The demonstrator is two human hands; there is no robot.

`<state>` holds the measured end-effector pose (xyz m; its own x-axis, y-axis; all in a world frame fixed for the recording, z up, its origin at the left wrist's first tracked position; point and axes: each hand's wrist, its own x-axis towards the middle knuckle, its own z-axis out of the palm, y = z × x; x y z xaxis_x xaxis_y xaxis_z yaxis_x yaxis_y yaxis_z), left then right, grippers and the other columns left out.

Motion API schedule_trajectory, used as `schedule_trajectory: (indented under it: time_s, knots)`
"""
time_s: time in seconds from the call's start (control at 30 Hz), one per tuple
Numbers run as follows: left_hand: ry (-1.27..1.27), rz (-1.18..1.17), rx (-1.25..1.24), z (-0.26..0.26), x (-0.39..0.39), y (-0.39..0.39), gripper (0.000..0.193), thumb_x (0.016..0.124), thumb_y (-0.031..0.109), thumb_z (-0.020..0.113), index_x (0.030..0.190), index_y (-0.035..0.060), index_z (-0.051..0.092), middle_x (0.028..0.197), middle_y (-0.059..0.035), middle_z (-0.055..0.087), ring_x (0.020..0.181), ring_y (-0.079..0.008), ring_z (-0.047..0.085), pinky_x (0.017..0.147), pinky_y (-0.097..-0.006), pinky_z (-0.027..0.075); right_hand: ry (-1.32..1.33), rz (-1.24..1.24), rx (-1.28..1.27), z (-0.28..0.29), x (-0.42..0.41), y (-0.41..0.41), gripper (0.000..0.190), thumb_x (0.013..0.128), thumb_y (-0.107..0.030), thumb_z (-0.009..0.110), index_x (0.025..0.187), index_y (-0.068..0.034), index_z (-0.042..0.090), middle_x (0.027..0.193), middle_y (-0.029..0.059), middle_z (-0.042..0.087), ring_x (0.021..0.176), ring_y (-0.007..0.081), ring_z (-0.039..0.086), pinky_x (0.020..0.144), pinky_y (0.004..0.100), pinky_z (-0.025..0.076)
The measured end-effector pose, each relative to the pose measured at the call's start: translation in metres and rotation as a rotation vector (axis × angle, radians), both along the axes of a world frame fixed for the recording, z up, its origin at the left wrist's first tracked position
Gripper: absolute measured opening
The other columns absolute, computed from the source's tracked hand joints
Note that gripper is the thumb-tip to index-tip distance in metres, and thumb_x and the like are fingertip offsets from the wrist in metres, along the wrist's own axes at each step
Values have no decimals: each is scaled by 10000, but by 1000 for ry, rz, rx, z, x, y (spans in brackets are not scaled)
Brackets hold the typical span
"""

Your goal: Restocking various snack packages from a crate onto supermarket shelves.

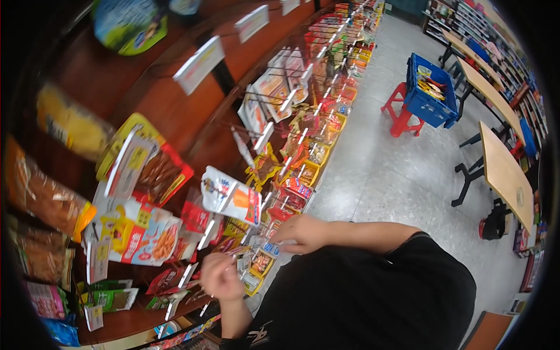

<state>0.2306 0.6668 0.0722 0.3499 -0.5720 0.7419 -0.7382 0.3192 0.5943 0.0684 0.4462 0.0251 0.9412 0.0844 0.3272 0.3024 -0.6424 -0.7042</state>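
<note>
My left hand [222, 276], slightly blurred, has its fingers curled beside the price tags and small snack packets on the lower pegs; whether it holds anything cannot be made out. To the right, my right hand [302, 234] reaches toward the packets over the bottom row, its fingertips near a small blue-and-white packet [270, 249]; its grip is unclear. Above my hands a white-and-orange snack pouch [232, 195] hangs from a peg. Left of it hang a large pouch with a yellow cartoon figure [131, 234] and a red-and-yellow pouch of brown snacks [162, 175].
Yellow bins [308, 173] of small packets line the rack's foot, with white price-tag holders [199, 64] on protruding pegs. Across the grey floor [372, 175], a blue crate [431, 92] of packets rests on a red stool [400, 116]. Wooden-topped tables [507, 175] and stocked shelves stand at right.
</note>
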Motion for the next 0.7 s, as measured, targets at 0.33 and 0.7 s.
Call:
schedule_trajectory:
  time_s: [0.33, 0.7]
  knots:
    - [-207, -489, 1144, -38, -110, -204, 556, 843, 310, 665, 1305, 38, 516, 1285, -210, 548, 1193, -362, 523, 992, -406, 431, 917, -312, -86, -74, -176, -148, 457, 860, -328, 594, 1262, -111, 574, 1177, 177, 617, 1087, 362, 588, 906, 461, 485]
    - [-277, -763, 1153, -62, -225, -409, 532, 862, 321, 623, 1301, 38, 522, 1274, -199, 555, 1193, -353, 522, 1002, -411, 425, 894, -661, 49, -89, -334, -257, 444, 868, -311, 582, 1262, -107, 573, 1187, 173, 613, 1098, 348, 584, 920, 444, 478]
